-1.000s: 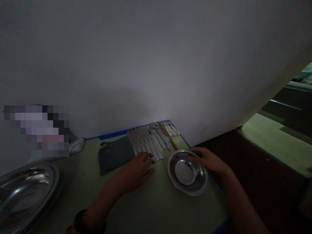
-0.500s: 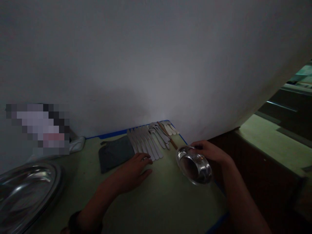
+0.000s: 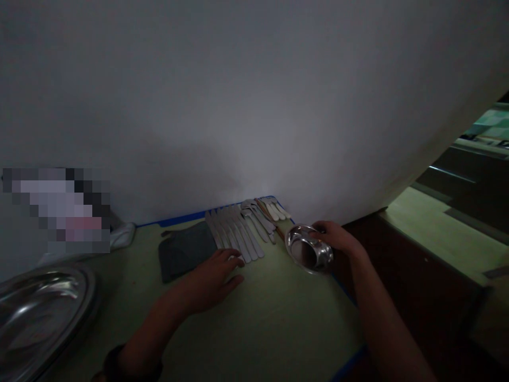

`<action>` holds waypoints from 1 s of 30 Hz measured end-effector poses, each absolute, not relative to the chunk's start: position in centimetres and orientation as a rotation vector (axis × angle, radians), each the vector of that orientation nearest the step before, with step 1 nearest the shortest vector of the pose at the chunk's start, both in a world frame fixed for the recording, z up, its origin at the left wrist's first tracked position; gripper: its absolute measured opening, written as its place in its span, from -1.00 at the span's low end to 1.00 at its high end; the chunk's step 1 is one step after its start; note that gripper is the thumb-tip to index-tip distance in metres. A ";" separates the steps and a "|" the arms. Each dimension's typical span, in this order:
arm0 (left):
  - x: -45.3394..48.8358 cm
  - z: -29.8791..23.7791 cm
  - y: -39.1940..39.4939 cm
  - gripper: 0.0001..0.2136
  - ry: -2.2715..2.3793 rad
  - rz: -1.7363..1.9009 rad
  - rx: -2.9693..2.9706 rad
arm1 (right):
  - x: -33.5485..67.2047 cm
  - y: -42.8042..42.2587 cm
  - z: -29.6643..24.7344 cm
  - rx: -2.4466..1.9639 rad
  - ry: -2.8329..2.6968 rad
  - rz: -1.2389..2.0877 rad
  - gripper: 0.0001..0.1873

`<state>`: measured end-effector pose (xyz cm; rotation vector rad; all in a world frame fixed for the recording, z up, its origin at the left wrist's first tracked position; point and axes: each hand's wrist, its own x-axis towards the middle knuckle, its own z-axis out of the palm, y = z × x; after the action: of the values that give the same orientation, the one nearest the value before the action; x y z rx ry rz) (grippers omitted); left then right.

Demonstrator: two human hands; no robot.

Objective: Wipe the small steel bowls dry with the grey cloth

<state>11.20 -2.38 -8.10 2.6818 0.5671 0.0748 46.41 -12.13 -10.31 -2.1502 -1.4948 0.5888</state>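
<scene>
My right hand grips the far right rim of a shiny metal bowl, which is tipped so that a round hollow faces me. It is over the table's right side, just short of the cutlery. My left hand is open, thumb and fingers apart, with its fingertips at the handle ends of a row of table knives. Right of the knives lie several spoons, then smaller forks by the corner. A folded dark grey cloth lies left of the knives, partly behind my left hand.
A large oval metal tray stands at the left. The pale green tabletop has a blue edge and meets a white wall. A blurred-out item is at the wall's left. Dark floor lies beyond the right edge.
My right hand has moved the metal bowl slightly away from me and left, toward the cutlery. My left hand has stayed by the knife handles, and the view has shifted a little.
</scene>
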 end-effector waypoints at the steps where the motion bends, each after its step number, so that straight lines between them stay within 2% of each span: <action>1: 11.2 -8.1 -2.3 -0.74 0.564 0.076 2.681 | 46.2 -12.2 -10.2 -2.164 -1.498 0.587 -0.72; 6: 11.4 -8.6 -2.1 -0.72 0.569 0.088 2.688 | 44.8 -11.7 -10.0 -2.226 -1.516 0.542 -0.68; 12: 10.8 -9.0 -1.8 -0.67 0.657 -0.003 2.724 | 44.7 -11.5 -9.4 -2.258 -1.561 0.524 -0.75; 22: 10.5 -8.1 -2.4 -0.65 0.631 0.024 2.699 | 44.2 -14.6 -7.7 -2.117 -1.720 0.859 -0.78; 30: 10.2 -8.4 -2.3 -0.68 0.615 0.083 2.692 | 43.7 -12.9 -8.8 -2.226 -1.599 0.591 -0.79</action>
<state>10.19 -2.26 -8.42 2.6923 0.6152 0.0829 43.67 -12.92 -8.76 -2.2262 -1.5988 0.5913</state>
